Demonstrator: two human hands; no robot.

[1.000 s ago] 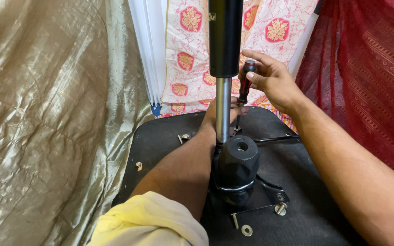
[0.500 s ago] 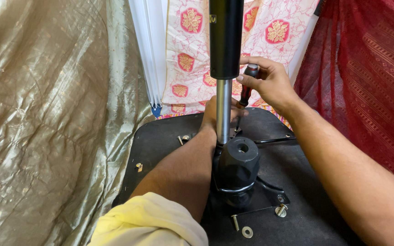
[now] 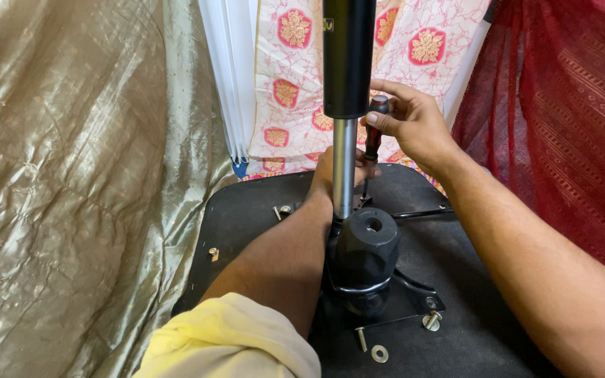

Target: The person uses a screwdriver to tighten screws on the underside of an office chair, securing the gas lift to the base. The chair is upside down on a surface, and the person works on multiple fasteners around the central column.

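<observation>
We are working on the underside of a chair seat (image 3: 246, 203), a flat black panel with a matte, slightly grainy skin, lying among draped fabrics. Our right hand (image 3: 414, 126) is wrapping its fingers around the dark red, ribbed handle of a screwdriver (image 3: 372, 136), holding it nearly upright with the thin shaft pointing down toward the seat, just behind the gas-lift column (image 3: 346, 105). That column is rising straight up through the middle of the view: a smooth black cylinder above, a narrower polished steel rod below, entering a chunky black faceted knob (image 3: 367, 248) with a round hole in its top. Our left hand (image 3: 327, 175) is resting low at the base of the rod, mostly hidden behind it, so we cannot tell whether its fingers are clenched or loose; a pale yellow sleeve (image 3: 232, 343) is bunching at the forearm. A black metal bracket (image 3: 414, 297) is spreading out beneath the knob, with a silver bolt (image 3: 431, 320) standing on it, and a loose screw (image 3: 362, 339) and a flat washer (image 3: 379, 353) lying near the front edge. Crinkled gold satin (image 3: 71, 175) is hanging at left, floral printed cloth (image 3: 288, 77) behind, deep red woven cloth (image 3: 561, 126) at right.
</observation>
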